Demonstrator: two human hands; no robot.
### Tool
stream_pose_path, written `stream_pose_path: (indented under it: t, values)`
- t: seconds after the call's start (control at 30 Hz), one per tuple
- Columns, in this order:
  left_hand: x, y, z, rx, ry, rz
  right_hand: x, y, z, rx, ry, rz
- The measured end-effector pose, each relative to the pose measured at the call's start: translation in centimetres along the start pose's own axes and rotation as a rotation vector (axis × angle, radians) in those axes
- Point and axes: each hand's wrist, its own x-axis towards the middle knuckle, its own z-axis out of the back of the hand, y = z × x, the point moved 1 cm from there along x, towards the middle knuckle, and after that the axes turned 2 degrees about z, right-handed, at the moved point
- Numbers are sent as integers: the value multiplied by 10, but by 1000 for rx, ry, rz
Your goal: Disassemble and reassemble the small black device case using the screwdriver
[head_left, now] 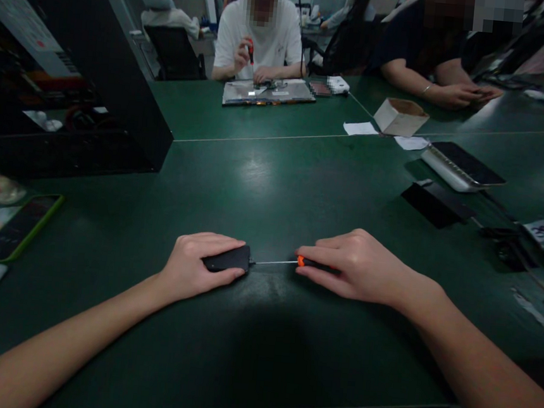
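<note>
My left hand (204,263) grips a small black box-shaped device (229,260) between thumb and fingers, low over the green table (273,191). A short dark stub sticks out of its right end. In my right hand (350,265) is a screwdriver (301,261) with an orange and black handle, the fingers closed round it. Its thin metal shaft lies level and points left, with the tip at the device's stub. Whether the tip touches the stub or goes into it, I cannot tell. My palm and fingers hide most of the handle.
A black shelf unit (150,117) stands at the left, with a green-edged phone (20,226) nearer me. Right of centre lie a white box (398,118), a silver-and-black device (466,167), a black flat piece (436,204) and cables. Across the table, a person (267,42) holds a red screwdriver over a panel.
</note>
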Motion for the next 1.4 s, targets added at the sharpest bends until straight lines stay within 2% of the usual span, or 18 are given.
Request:
stream_pose_path:
  t: [0.27, 0.33, 0.43, 0.53, 0.63, 0.77, 0.87, 0.93, 1.13, 1.33, 1.4]
  values:
    - [-1, 1, -2, 8, -3, -2, 1, 1, -6, -29, -21, 24]
    - [-2, 2, -3, 17, -5, -4, 1, 6, -4, -135, -65, 71]
    - [-2, 3, -3, 39, -10, -17, 0, 22, 2, -423, -179, 213]
    - [-2, 4, -4, 66, -12, -44, -1, 33, 7, -592, -219, 313]
    - [-3, 4, -4, 85, -12, -63, 0, 26, 5, -446, -226, 247]
    - [-3, 4, -3, 102, -15, -72, 8, 3, -11, 139, -77, -50]
    - [-3, 5, -3, 97, -24, -70, 13, -2, -21, 412, -9, -162]
    - [-2, 5, -3, 91, -24, -71, 15, 0, -25, 402, 1, -146]
    - [-3, 5, -5, 98, -46, -75, 11, 13, -32, -107, -159, 10]
    - [-3, 4, -7, 90, -88, -75, 19, 31, -64, -58, -198, -9]
    - [-3, 3, -7, 89, -93, -72, 22, 34, -69, -64, -203, -9]
